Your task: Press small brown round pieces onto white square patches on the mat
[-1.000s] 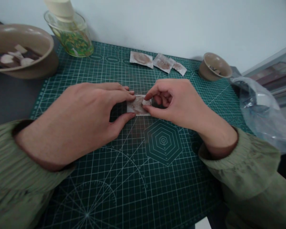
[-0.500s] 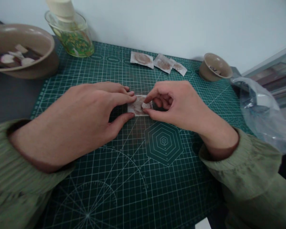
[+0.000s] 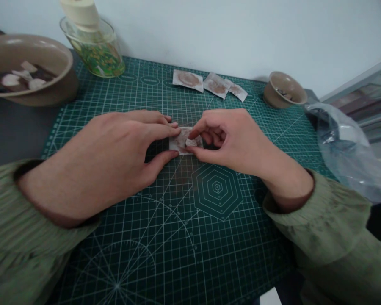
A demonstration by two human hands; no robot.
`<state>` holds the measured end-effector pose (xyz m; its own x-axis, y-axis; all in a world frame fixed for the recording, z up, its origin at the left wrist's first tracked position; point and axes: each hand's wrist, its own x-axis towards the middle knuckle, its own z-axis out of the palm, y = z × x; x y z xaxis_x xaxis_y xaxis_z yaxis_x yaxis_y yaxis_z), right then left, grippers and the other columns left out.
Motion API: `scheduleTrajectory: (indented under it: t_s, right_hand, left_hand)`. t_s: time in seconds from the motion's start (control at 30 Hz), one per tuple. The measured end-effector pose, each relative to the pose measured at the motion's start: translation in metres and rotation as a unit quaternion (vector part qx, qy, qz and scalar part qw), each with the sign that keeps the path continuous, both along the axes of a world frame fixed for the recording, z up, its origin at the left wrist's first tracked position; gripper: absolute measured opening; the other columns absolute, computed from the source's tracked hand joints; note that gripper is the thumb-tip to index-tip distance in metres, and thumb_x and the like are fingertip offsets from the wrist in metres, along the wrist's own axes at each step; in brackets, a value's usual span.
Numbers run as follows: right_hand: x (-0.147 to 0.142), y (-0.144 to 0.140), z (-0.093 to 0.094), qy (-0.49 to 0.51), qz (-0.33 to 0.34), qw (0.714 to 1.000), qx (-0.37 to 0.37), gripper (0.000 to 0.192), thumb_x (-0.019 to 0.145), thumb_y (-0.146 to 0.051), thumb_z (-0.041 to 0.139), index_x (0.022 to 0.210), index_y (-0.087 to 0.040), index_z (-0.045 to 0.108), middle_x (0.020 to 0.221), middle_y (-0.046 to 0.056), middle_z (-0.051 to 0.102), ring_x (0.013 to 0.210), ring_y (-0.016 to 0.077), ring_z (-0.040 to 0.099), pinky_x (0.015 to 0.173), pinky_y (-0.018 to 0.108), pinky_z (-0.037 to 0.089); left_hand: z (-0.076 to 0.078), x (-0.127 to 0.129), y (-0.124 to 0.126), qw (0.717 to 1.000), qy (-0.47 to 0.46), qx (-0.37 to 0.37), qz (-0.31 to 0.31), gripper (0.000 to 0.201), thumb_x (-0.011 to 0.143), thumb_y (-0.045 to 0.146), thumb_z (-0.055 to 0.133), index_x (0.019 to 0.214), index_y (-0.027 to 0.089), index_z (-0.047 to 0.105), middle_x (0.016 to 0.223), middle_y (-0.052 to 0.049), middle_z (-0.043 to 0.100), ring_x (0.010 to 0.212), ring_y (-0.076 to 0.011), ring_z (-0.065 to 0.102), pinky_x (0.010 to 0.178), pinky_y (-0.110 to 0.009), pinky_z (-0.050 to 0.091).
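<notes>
A small whitish rectangular sheet [image 3: 175, 145] with brown smears lies flat on the green cutting mat [image 3: 165, 237]. My left hand [image 3: 117, 148] rests at its left end, thumb and forefinger spread apart and pressing on its edges. Between the thumb and forefinger of my right hand [image 3: 228, 135] is a small pale chunk [image 3: 191, 142], held against the sheet's right half. The other fingers of that hand are curled inward. What the chunk is made of, I cannot tell.
Three brown-stained whitish pieces, one of them a larger sheet [image 3: 188, 80], lie at the back. A large brown bowl [image 3: 59, 87] with pale and dark pieces stands left, beside a glass container [image 3: 103, 59]. At right are a small bowl [image 3: 274, 95] and a clear plastic bag [image 3: 343, 144].
My right hand has slid slightly left with the pale chunk across the sheet. My left hand stays in place. The whole view has shifted a little.
</notes>
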<state>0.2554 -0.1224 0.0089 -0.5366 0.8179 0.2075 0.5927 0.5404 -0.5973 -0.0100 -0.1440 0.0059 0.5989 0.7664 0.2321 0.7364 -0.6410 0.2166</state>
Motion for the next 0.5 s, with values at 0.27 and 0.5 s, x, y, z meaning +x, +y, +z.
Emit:
scheduleTrajectory:
  t_s: [0.27,0.5]
  right_hand:
    - [0.0003,0.0011,-0.0008,0.001,-0.003,1.0,0.002,0.006,0.096,-0.023,0.089,0.1,-0.023,0.085,0.084,-0.001,0.075,0.076,0.0186,0.067,0.078,0.037,0.054]
    - [-0.0006,-0.0004,0.0022,0.002,0.008,1.0,-0.024,0.007,0.096,-0.021,0.088,0.102,-0.023,0.085,0.084,-0.001,0.076,0.075,0.0182,0.067,0.077,0.037,0.055]
  left_hand:
    - [0.0018,0.0001,0.0003,1.0,0.015,0.023,-0.006,0.054,0.12,0.05,0.045,0.15,0.029,0.085,0.154,-0.007,0.086,0.13,-0.0377,0.086,0.112,-0.054,0.07]
    - [0.002,0.0013,0.0003,1.0,0.002,-0.007,0.003,0.052,0.117,0.05,0.05,0.152,0.031,0.084,0.157,-0.007,0.084,0.131,-0.0387,0.085,0.115,-0.058,0.068]
